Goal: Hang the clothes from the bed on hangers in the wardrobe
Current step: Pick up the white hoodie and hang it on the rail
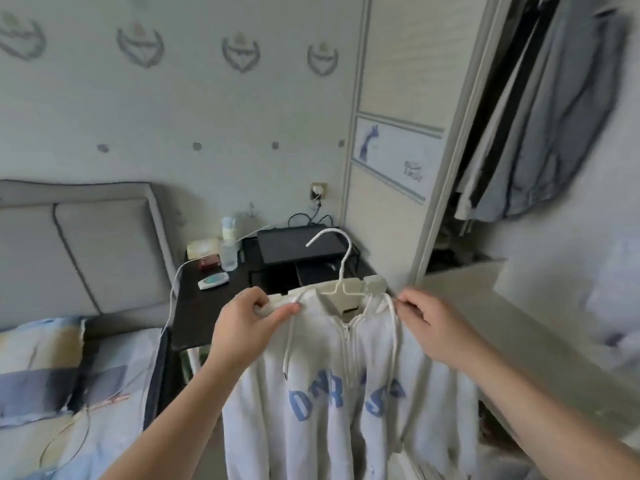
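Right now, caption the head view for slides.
Left hand grips the hanger, right hand pinches the hoodie, beside the wardrobe.

I'm in a home bedroom. My bed (62, 358) meets a padded headboard (86, 244). An open wardrobe (450, 168) holds hanging clothes (540, 109).

One head-worn camera faces forward and down, close above the left hand (242, 329) and right hand (431, 327), wardrobe (540, 109) beyond the right.
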